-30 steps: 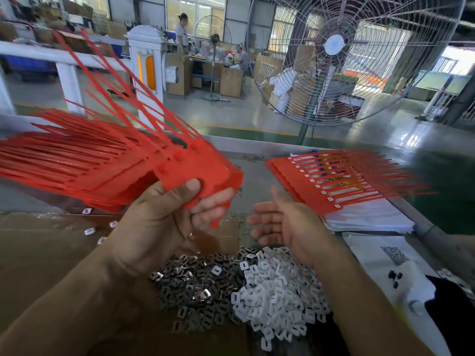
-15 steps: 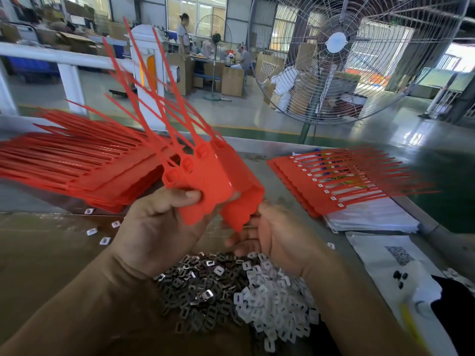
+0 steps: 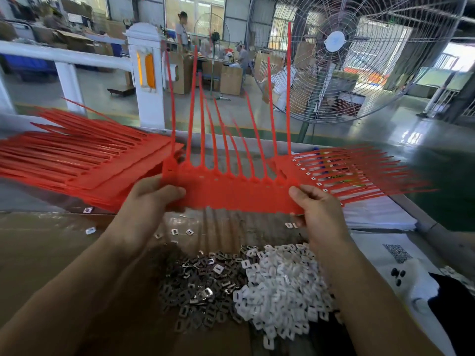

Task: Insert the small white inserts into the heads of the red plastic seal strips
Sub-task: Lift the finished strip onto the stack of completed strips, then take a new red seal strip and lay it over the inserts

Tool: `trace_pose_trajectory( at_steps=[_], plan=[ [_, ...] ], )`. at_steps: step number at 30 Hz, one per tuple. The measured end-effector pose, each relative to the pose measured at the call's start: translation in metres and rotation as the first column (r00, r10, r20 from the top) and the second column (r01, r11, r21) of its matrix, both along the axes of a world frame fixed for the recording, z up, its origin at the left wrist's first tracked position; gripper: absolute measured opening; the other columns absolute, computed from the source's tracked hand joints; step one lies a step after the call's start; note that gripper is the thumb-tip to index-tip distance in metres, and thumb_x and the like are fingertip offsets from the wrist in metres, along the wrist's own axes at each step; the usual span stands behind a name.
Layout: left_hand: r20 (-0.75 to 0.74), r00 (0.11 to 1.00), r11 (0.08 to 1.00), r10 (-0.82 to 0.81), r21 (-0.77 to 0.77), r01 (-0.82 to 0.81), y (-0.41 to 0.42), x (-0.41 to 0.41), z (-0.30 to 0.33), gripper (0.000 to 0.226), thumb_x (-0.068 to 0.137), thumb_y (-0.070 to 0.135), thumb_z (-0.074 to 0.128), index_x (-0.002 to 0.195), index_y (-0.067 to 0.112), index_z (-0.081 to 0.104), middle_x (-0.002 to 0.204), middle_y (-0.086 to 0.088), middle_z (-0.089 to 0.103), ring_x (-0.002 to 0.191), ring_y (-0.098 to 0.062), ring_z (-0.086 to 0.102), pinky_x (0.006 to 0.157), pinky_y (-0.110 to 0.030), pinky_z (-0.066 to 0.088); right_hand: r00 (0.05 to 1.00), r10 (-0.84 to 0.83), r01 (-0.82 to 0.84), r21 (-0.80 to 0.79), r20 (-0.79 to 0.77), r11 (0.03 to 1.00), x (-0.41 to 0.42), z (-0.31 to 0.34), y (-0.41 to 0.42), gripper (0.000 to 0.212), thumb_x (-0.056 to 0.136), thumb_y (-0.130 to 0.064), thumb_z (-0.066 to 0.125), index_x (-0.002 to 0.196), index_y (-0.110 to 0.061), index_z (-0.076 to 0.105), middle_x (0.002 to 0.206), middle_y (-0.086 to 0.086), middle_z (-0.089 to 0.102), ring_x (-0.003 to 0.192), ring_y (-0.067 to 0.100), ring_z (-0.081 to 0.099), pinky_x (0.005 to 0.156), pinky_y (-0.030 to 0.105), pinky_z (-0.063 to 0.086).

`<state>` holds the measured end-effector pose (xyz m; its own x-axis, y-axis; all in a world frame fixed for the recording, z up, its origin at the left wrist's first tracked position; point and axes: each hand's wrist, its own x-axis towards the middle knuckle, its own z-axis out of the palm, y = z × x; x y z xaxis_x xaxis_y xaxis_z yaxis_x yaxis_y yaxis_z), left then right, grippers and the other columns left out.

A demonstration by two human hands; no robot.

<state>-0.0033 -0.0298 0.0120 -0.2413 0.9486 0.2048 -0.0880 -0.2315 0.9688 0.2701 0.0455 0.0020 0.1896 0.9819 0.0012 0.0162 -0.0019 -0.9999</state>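
I've got both hands on one red seal strip sheet [image 3: 231, 194] mid-frame — left hand [image 3: 151, 201] pinching its left end, right hand [image 3: 318, 209] its right. White inserts [image 3: 280, 286] sit piled on the desk [image 3: 51, 253] below — lower centre.

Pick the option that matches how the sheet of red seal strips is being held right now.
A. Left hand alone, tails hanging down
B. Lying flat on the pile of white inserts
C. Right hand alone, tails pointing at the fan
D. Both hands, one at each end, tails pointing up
D: the left hand and right hand each grip one end of the sheet of red seal strips, whose tails rise upward.
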Motion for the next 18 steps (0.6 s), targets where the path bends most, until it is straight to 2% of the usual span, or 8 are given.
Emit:
trace_pose_trajectory(
  at_steps=[1, 3, 6, 10, 12, 14, 16, 18],
  plan=[
    [-0.143, 0.989, 0.999, 0.035, -0.027, -0.039, 0.001, -0.001, -0.005, 0.025, 0.092, -0.001, 0.056, 0.076, 0.009, 0.073, 0.067, 0.0, 0.072, 0.057, -0.007, 0.063, 0.058, -0.02, 0.051, 0.999, -0.021, 0.021, -0.006, 0.046, 1.0, 0.002, -0.001, 0.001, 0.003, 0.094, -0.02, 0.074, 0.096, -0.022, 0.074, 0.087, -0.005, 0.079, 0.058, 0.009, 0.067, 0.047, 0.022, 0.049],
    [-0.291, 0.956, 0.993, 0.044, -0.092, -0.074, 0.004, -0.002, -0.015, 0.022, 0.096, 0.007, 0.058, 0.08, 0.011, 0.071, 0.066, -0.002, 0.073, 0.054, -0.006, 0.061, 0.062, -0.028, 0.047, 0.994, -0.04, 0.043, -0.022, 0.097, 0.999, 0.004, -0.004, 0.004, 0.003, 0.093, -0.02, 0.076, 0.095, -0.021, 0.074, 0.086, -0.002, 0.079, 0.061, 0.012, 0.069, 0.048, 0.024, 0.048],
    [-0.407, 0.912, 0.981, 0.056, -0.149, -0.126, 0.006, -0.006, -0.022, 0.019, 0.096, 0.017, 0.063, 0.083, 0.025, 0.074, 0.071, -0.003, 0.075, 0.057, -0.011, 0.066, 0.067, -0.036, 0.051, 0.968, -0.05, 0.056, -0.016, 0.247, 0.998, 0.007, -0.007, 0.008, 0.01, 0.093, -0.023, 0.076, 0.102, -0.02, 0.075, 0.093, 0.002, 0.077, 0.073, 0.018, 0.068, 0.061, 0.028, 0.048],
    [-0.619, 0.777, 0.955, 0.116, -0.147, -0.259, 0.006, -0.007, -0.022, 0.003, 0.089, 0.026, 0.073, 0.087, 0.028, 0.072, 0.069, 0.01, 0.073, 0.061, -0.006, 0.068, 0.072, -0.036, 0.055, 0.883, -0.041, 0.047, 0.0, 0.468, 0.999, 0.011, -0.011, 0.01, 0.028, 0.095, -0.026, 0.073, 0.119, -0.014, 0.075, 0.105, 0.004, 0.075, 0.094, 0.024, 0.071, 0.088, 0.038, 0.057],
    [-0.698, 0.708, 0.936, 0.106, -0.171, -0.309, 0.005, -0.007, -0.022, 0.023, 0.086, 0.028, 0.076, 0.108, 0.027, 0.067, 0.075, 0.01, 0.072, 0.071, -0.006, 0.067, 0.077, -0.035, 0.053, 0.843, -0.053, 0.057, 0.008, 0.535, 0.998, 0.014, -0.013, 0.012, 0.03, 0.095, -0.027, 0.072, 0.122, -0.013, 0.075, 0.104, 0.002, 0.074, 0.092, 0.021, 0.068, 0.083, 0.033, 0.053],
    [-0.768, 0.633, 0.925, 0.098, -0.164, -0.343, 0.002, -0.007, -0.02, 0.041, 0.085, 0.028, 0.076, 0.123, 0.026, 0.06, 0.08, 0.016, 0.066, 0.077, -0.005, 0.062, 0.078, -0.033, 0.047, 0.79, -0.063, 0.056, 0.03, 0.609, 0.998, 0.016, -0.015, 0.013, 0.028, 0.096, -0.028, 0.071, 0.12, -0.014, 0.075, 0.092, -0.006, 0.069, 0.083, 0.011, 0.062, 0.074, 0.029, 0.045],
    [-0.817, 0.572, 0.926, 0.07, -0.16, -0.341, -0.001, -0.007, -0.017, 0.041, 0.085, 0.028, 0.076, 0.123, 0.027, 0.062, 0.084, 0.021, 0.064, 0.082, -0.008, 0.062, 0.083, -0.034, 0.047, 0.748, -0.074, 0.053, 0.051, 0.66, 0.997, 0.018, -0.017, 0.014, 0.027, 0.096, -0.028, 0.07, 0.118, -0.014, 0.076, 0.081, -0.015, 0.062, 0.073, -0.001, 0.054, 0.064, 0.024, 0.04],
    [-0.831, 0.554, 0.928, 0.044, -0.172, -0.332, -0.002, -0.007, -0.015, 0.034, 0.085, 0.029, 0.075, 0.117, 0.031, 0.066, 0.085, 0.02, 0.066, 0.086, -0.01, 0.064, 0.087, -0.036, 0.05, 0.71, -0.071, 0.056, 0.045, 0.701, 0.997, 0.021, -0.017, 0.013, 0.027, 0.096, -0.028, 0.07, 0.119, -0.014, 0.076, 0.086, -0.013, 0.068, 0.072, -0.004, 0.051, 0.063, 0.021, 0.038]
  ],
)
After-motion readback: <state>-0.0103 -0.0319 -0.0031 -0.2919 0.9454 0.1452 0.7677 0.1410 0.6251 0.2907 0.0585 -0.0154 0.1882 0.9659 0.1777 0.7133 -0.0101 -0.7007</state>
